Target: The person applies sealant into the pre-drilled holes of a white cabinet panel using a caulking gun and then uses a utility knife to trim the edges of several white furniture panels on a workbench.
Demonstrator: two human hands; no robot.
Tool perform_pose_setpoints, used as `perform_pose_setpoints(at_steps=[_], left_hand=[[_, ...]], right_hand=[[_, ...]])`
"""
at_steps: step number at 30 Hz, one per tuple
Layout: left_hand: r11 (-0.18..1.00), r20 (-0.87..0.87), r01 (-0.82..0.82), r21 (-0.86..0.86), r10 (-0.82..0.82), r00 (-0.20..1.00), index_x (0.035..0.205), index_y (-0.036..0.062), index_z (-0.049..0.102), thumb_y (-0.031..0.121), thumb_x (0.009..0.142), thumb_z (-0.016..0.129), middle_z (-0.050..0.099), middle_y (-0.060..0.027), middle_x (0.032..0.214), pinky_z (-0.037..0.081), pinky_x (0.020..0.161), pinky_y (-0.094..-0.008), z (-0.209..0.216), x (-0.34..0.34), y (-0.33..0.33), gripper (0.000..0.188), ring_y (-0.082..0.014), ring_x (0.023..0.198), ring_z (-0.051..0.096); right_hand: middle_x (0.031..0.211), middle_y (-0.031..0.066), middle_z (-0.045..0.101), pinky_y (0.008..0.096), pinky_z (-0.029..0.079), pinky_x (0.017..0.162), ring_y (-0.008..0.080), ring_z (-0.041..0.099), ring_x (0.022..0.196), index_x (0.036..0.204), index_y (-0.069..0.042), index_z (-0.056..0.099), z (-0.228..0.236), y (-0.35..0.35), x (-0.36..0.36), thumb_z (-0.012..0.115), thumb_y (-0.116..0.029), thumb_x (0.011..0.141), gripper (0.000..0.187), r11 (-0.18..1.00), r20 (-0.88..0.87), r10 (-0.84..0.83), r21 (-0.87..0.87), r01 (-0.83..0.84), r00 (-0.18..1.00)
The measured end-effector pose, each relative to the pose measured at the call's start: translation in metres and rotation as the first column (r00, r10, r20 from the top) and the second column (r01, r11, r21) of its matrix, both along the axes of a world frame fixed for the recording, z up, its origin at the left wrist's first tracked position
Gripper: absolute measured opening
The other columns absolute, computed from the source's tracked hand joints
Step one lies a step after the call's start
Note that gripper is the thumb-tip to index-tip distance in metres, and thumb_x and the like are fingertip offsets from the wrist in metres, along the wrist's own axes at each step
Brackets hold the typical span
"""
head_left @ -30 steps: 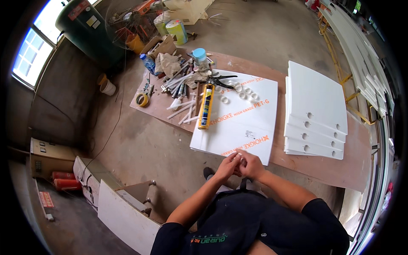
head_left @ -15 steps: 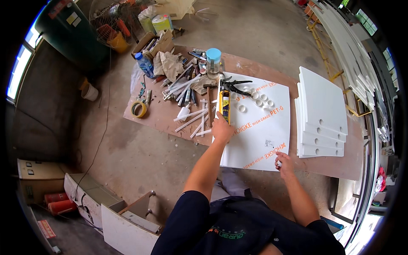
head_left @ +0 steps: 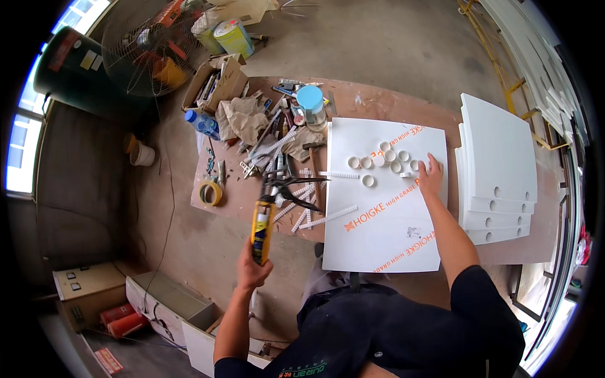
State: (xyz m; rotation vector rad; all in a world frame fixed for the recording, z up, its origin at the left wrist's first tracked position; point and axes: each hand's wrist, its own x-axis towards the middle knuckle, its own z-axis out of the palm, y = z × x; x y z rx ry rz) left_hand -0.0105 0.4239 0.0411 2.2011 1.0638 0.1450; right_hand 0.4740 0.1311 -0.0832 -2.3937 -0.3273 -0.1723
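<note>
My left hand (head_left: 253, 268) is closed round the yellow cartridge of a caulking gun (head_left: 263, 223), lifted left of the board; its black handle and trigger point away from me. Over the right part of a white printed board (head_left: 391, 242) is my right hand (head_left: 431, 176), its fingers apart, fingertips beside the small round white caps (head_left: 390, 155). Several of these caps lie loosely grouped on the board's upper half. White perforated strips (head_left: 334, 214) reach onto its left edge.
Stacked white panels with holes (head_left: 498, 170) lie at the right. On the brown table stand a blue-lidded jar (head_left: 311, 107), a hammer (head_left: 315, 170), a yellow tape roll (head_left: 210, 193), a water bottle (head_left: 203, 123) and crumpled paper (head_left: 241, 118). A fan (head_left: 151, 47) stands far left.
The caulking gun has come off the board, swinging left and toward me in my left hand. My right hand has moved from the board's near right corner up to the caps.
</note>
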Motion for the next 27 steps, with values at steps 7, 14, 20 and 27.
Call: perform_pose_setpoints(at_steps=[7,14,20,27], left_hand=[[0.997,-0.032,-0.066,-0.042,0.065,0.997,0.140,-0.0069,0.040,0.016,0.066,0.070,0.061,-0.0263,0.118,0.050,0.093,-0.0413,-0.037,0.011,0.097,0.083,-0.0392,0.107,0.063],[0.984,-0.033,0.174,0.040,-0.173,0.984,0.139,-0.0085,0.042,0.016,0.067,0.070,0.059,-0.0275,0.124,0.049,0.097,-0.0424,-0.065,0.058,0.169,0.081,-0.0405,0.113,0.060],[0.954,0.012,0.263,0.147,-0.268,0.963,0.138,-0.0077,0.043,0.017,0.068,0.070,0.059,-0.0271,0.122,0.049,0.095,-0.0430,-0.082,0.087,0.201,0.078,-0.0417,0.111,0.060],[0.937,0.018,0.275,0.216,-0.286,0.958,0.136,-0.0031,0.047,0.022,0.071,0.073,0.061,-0.0238,0.111,0.051,0.083,-0.0466,-0.074,0.129,0.199,0.074,-0.0437,0.097,0.062]], right_hand=[[0.127,0.0163,0.060,0.0426,0.042,0.104,0.0339,0.053,0.121,0.115,-0.006,0.070,-0.007,0.089,-0.017,0.070,-0.036,0.082,0.044,0.957,0.140,0.289,-0.047,-0.285,0.947],[0.134,0.0177,0.056,0.0412,0.040,0.107,0.0340,0.050,0.126,0.119,-0.005,0.067,0.012,0.190,-0.101,0.072,-0.034,0.081,0.048,0.923,-0.022,0.375,0.104,-0.371,0.927],[0.140,0.0194,0.049,0.0440,0.038,0.109,0.0372,0.044,0.131,0.131,-0.005,0.056,0.035,0.196,-0.130,0.068,-0.032,0.085,0.056,0.956,0.058,0.278,0.084,-0.282,0.959],[0.149,0.0258,0.035,0.0467,0.035,0.111,0.0433,0.036,0.136,0.146,0.000,0.035,0.004,0.168,-0.197,0.064,-0.036,0.088,0.074,0.990,-0.091,-0.012,0.137,0.024,0.996]])
